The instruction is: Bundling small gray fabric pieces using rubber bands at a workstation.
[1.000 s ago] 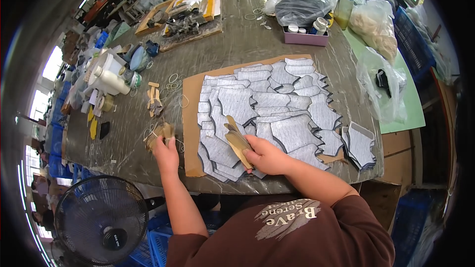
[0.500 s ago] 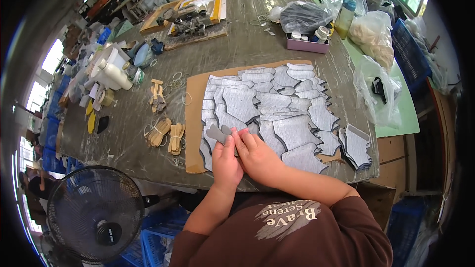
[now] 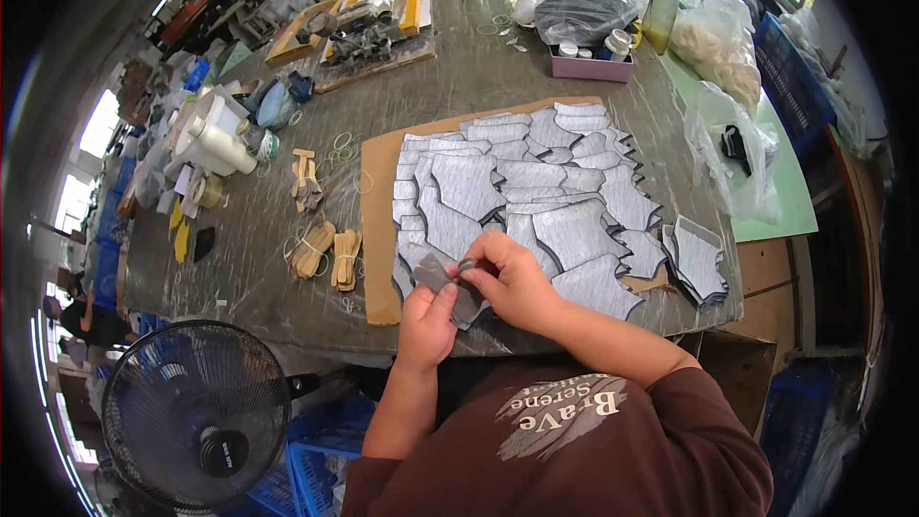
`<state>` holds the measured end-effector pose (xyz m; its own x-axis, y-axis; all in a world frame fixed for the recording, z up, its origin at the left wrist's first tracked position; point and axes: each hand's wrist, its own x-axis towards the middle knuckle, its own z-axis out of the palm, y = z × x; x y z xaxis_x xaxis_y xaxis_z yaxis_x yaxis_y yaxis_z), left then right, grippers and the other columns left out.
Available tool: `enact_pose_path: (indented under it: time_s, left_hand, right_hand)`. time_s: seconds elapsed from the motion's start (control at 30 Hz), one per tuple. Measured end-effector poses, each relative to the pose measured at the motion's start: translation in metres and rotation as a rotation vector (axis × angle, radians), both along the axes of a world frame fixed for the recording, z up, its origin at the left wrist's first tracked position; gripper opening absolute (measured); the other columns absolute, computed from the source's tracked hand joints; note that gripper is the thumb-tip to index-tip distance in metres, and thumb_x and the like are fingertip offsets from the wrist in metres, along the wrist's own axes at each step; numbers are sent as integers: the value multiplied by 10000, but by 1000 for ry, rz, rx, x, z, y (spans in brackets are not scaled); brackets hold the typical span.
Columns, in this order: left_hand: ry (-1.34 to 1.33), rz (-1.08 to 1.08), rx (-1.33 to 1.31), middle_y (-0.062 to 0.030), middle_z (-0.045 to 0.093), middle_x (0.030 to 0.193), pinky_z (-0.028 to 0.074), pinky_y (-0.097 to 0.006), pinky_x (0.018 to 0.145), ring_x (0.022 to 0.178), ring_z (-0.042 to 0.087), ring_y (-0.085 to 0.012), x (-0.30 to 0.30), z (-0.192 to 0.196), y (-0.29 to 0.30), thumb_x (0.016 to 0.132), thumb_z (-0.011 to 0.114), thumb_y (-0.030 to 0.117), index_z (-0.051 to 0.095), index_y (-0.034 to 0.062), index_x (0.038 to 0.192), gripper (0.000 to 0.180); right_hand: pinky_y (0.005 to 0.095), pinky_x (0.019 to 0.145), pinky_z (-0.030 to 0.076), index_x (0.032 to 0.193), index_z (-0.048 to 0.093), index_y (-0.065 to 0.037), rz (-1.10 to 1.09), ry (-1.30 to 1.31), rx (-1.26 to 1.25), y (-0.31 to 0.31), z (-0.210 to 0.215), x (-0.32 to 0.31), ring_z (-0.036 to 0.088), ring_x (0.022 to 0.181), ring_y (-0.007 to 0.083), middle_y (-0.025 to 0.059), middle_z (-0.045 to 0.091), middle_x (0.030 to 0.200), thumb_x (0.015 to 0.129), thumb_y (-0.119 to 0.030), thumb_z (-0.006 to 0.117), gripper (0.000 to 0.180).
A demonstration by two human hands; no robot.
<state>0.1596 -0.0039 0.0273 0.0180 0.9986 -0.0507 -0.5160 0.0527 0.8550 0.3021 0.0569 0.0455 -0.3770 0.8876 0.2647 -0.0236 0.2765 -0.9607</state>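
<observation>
Low over the front of the table, my left hand (image 3: pixel 427 327) holds a few small grey flat pieces (image 3: pixel 433 272), thumb on top. My right hand (image 3: pixel 519 285) is closed beside it, with thumb and fingertips pinching the edge of one of those pieces. The exact shape and number of pieces are partly hidden by my fingers. Beneath and beyond both hands, many overlapping light-grey cut pieces with dark edges (image 3: pixel 464 188) cover a brown cardboard sheet (image 3: pixel 379 215). To their right lies a separate small stack of similar cut pieces (image 3: pixel 697 258).
Left of the cardboard lie tan strip bundles (image 3: pixel 311 251) and loose rubber bands (image 3: pixel 343 141). A white bottle (image 3: pixel 220 146) stands among clutter farther left. At the back right sits a purple box (image 3: pixel 591 67) near plastic bags (image 3: pixel 718 59). A black fan (image 3: pixel 196 412) is at lower left.
My right hand has lifted and curled from lying against my left hand to pinching a piece's edge. More of the grey pieces now shows between the hands. The whole view has shifted slightly.
</observation>
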Motion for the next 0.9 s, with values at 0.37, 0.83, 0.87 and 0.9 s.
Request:
enact_pose_path:
  time_s: [0.37, 0.83, 0.87, 0.9]
  left_hand:
    - [1198, -47, 243, -250, 312, 1405, 331, -350, 1015, 1280, 360, -365, -11, 25, -23, 853, 424, -45, 315, -49, 1349, 508]
    - [1673, -278, 485, -153, 493, 925, 352, -413, 835, 905, 452, -326, -4, 15, -36, 789, 473, 56, 509, -52, 1031, 268]
    - [1681, -289, 478, -153, 488, 923, 360, -413, 825, 896, 448, -327, 1, 11, -36, 791, 475, 58, 509, -37, 974, 210]
    - [1685, -302, 475, -152, 483, 921, 368, -413, 816, 886, 445, -328, 5, 5, -34, 793, 476, 60, 508, -23, 917, 153]
  right_hand:
    - [201, 639, 459, 923, 518, -16, 96, 364, -503, -19, -20, -11, 539, 688, 67, 11, 549, 781, 884, -31, 543, 48]
    - [388, 821, 418, 1133, 467, -2, 228, -475, 574, -45, -9, 36, 497, 967, 325, 140, 502, 1054, 722, -289, 695, 551]
    - [373, 789, 421, 1088, 487, 7, 182, -492, 609, -50, -17, 32, 508, 894, 291, 128, 504, 967, 721, -218, 649, 461]
    - [373, 789, 421, 1088, 487, 7, 160, -495, 598, -53, -30, 30, 508, 894, 291, 128, 504, 967, 721, -218, 649, 461]
